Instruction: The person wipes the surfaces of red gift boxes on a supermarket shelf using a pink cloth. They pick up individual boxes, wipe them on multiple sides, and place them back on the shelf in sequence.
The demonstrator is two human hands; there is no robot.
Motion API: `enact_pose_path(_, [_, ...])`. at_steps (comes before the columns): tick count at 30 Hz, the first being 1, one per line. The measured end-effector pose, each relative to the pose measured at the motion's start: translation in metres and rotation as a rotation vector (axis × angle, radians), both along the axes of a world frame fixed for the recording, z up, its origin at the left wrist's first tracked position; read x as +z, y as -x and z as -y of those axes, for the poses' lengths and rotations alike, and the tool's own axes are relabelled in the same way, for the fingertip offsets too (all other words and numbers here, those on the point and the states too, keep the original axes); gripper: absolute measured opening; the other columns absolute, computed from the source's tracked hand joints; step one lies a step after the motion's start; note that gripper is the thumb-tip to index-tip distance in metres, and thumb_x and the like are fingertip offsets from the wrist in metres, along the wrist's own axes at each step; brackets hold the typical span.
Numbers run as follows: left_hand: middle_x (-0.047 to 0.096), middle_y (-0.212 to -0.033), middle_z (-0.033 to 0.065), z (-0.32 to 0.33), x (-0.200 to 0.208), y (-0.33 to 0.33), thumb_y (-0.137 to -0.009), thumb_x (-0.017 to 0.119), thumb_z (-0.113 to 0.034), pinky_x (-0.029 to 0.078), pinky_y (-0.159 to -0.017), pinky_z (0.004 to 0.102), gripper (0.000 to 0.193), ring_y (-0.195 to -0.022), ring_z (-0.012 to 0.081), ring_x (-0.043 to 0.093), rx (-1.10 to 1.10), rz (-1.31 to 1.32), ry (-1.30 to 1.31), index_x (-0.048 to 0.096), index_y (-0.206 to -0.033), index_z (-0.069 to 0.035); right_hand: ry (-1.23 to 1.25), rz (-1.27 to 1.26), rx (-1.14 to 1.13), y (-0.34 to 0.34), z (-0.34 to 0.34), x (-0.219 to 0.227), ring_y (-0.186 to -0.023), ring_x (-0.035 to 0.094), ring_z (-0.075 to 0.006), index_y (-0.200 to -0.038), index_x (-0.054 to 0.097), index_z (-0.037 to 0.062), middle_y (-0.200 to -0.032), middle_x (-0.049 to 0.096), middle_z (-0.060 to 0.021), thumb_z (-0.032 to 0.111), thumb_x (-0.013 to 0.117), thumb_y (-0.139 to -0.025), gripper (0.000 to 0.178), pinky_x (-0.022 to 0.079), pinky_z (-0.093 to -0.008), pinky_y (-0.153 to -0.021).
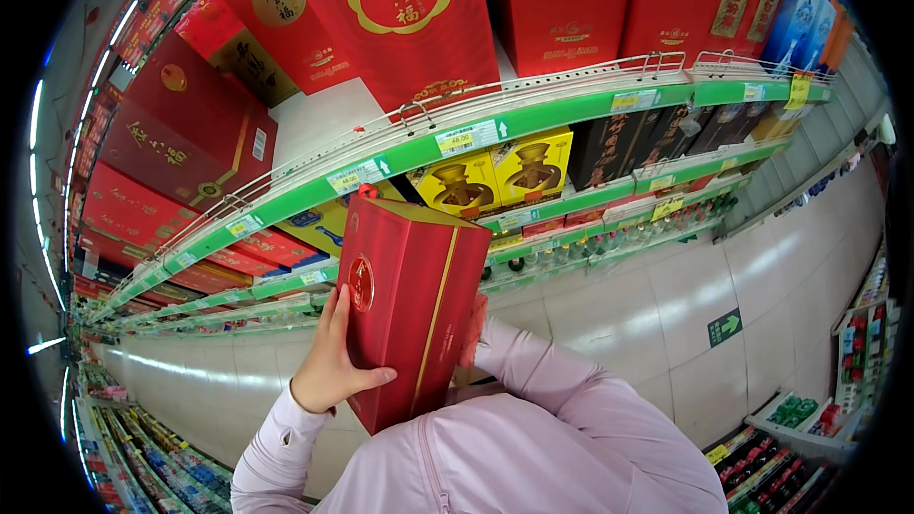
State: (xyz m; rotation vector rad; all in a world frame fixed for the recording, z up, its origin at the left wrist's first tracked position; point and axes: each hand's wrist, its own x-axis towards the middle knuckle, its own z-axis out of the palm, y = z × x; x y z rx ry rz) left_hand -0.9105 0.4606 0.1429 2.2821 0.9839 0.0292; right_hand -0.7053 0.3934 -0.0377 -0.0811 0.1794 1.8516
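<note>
A tall dark-red gift box (405, 314) with a gold stripe and a round emblem is held tilted in front of my chest. My left hand (338, 357) grips its left side, thumb across the front face and fingers along the edge. My right sleeve reaches behind the box's right side, and the box hides that hand and its fingers. Crumpled red cloth (472, 331) shows between the sleeve's end and the box. Just beyond the box's top runs the green price rail (457, 140) of a shelf.
Large red boxes (395, 19) stand on the upper shelf behind a wire guard, with a bare white stretch of shelf (328, 124) between boxes. Yellow boxes (531, 169) and black boxes (614, 148) fill the level below. Tiled floor (619, 324) lies beneath; another stocked shelf (143, 447) stands lower left.
</note>
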Motion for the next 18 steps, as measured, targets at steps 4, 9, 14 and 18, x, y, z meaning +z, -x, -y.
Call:
enact_pose_path(4, [0.015, -0.162, 0.0377, -0.001, 0.002, 0.002, -0.058, 0.093, -0.043, 0.023, -0.123, 0.0505, 0.14, -0.153, 0.0496, 0.016, 0.018, -0.012, 0.019, 0.011, -0.161, 0.004, -0.216, 0.049, -0.154, 0.005, 0.003, -0.005, -0.118, 0.065, -0.0324, -0.137, 0.058, 0.01, -0.134, 0.065, -0.0154, 0.031, 0.044, -0.107, 0.039, 0.053, -0.0539, -0.101])
enact_pose_path(9, [0.014, -0.162, 0.0374, -0.003, 0.0, 0.008, -0.056, 0.093, -0.044, 0.023, -0.123, 0.0512, 0.142, -0.153, 0.0497, 0.016, 0.013, -0.025, 0.026, 0.01, -0.162, 0.002, 0.063, 0.031, -0.017, 0.006, 0.001, 0.008, -0.117, 0.066, -0.0316, -0.138, 0.056, 0.01, -0.138, 0.063, -0.0148, 0.031, 0.042, -0.108, 0.04, 0.054, -0.0528, -0.1])
enact_pose_path(14, [0.012, -0.163, 0.0367, 0.006, -0.002, 0.02, -0.056, 0.093, -0.045, 0.023, -0.123, 0.0519, 0.144, -0.152, 0.0504, 0.017, 0.005, -0.034, 0.003, 0.009, -0.162, 0.001, 0.051, 0.066, -0.014, 0.009, 0.002, 0.017, -0.112, 0.068, -0.0273, -0.135, 0.06, 0.0082, -0.129, 0.068, -0.0138, 0.032, 0.046, -0.108, 0.039, 0.055, -0.045, -0.098])
enact_pose_path(18, [0.007, -0.163, 0.0368, 0.017, -0.004, 0.034, -0.054, 0.094, -0.053, 0.024, -0.122, 0.0547, 0.149, -0.151, 0.0524, 0.018, -0.046, 0.079, -0.035, 0.007, -0.163, 0.0, 0.026, 0.061, -0.013, 0.005, 0.0, 0.019, -0.112, 0.068, -0.027, -0.135, 0.06, 0.008, -0.129, 0.068, -0.0137, 0.032, 0.046, -0.107, 0.039, 0.055, -0.0445, -0.098])
